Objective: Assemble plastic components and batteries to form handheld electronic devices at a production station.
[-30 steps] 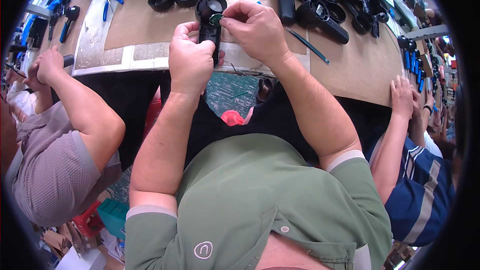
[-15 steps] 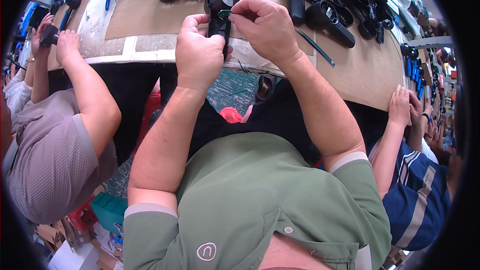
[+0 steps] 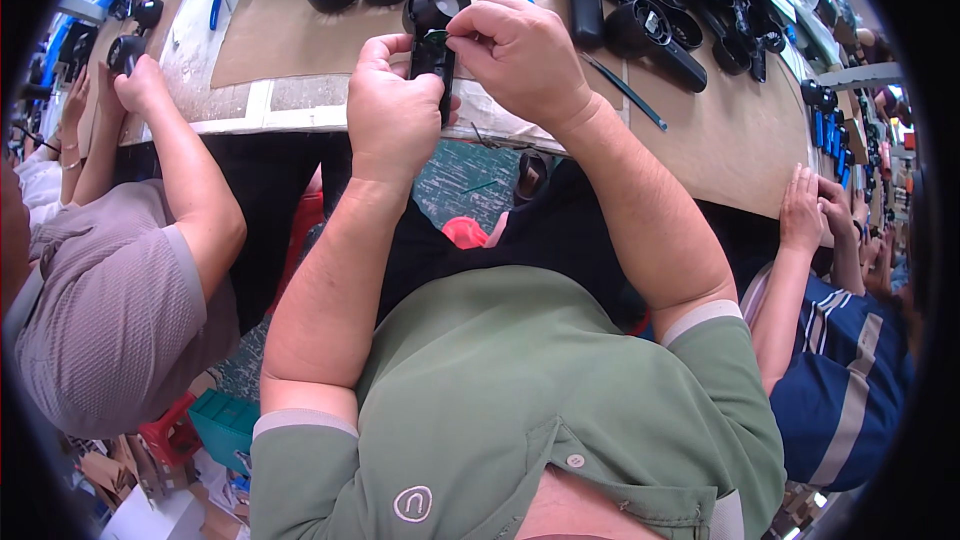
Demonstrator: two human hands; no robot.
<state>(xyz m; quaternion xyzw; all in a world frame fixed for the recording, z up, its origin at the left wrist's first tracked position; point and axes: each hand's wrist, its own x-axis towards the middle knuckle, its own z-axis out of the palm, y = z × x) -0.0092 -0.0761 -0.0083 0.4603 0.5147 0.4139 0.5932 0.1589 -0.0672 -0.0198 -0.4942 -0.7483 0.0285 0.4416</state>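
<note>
- Head view: black handheld-fan housing (image 3: 431,60) is up off the desk (image 3: 300,118), straight ahead of the torso, between both hands.
- Long axis points roughly away from the body; round fan head (image 3: 436,8) at the far end, handle toward the person.
- Left hand (image 3: 395,118) curled round the handle from the left, thumb lying over its inner side.
- Right hand (image 3: 525,60) comes in from the right; thumb and index finger pinch the edge of a small green circuit board (image 3: 438,34).
- Key relation: board sits at the neck, just on the near side of the fan head, just beyond the left thumb. Right fingertips are nearest it. Seated or only hovering: can't tell, too small.
- Teal pen-like tool (image 3: 625,92) lies slanted, right of the right hand.
- More black housings (image 3: 683,62) lie farther right; blue-handled pliers (image 3: 216,8) off to the left.
</note>
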